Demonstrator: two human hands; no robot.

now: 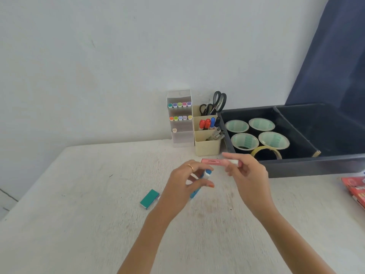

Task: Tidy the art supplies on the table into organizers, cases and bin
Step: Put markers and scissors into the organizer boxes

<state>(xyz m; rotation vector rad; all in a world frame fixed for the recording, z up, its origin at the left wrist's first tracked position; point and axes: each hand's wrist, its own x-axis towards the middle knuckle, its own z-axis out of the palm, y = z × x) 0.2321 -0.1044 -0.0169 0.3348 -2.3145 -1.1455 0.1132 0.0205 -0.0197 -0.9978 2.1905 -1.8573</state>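
The white slotted cardboard organizer (pixel 182 138), at twelve o'clock from the hands, is judged to be the goal, since only one cap is seen in its third row. The left hand (pixel 183 186) is curled round a blue-and-white marker (pixel 207 173), and the right hand (pixel 248 175) pinches a pink marker with a white end (pixel 215 162). The two hands are held close together but apart, above the table. Each marker would best be fed in tail first, one at a time, level with the row, so that its cap is left facing out like the others. The pale blue-white wall (pixel 118 66) is seen behind, with a dark blue curtain (pixel 335 66) at two o'clock. On the white rough-textured table (pixel 79 194), a dark grey divided plastic bin (pixel 306 167) holding tape rolls (pixel 245 141) is set at two o'clock, a red printed packet (pixel 355 188) at three, and a small teal box (pixel 149 199) at eight.
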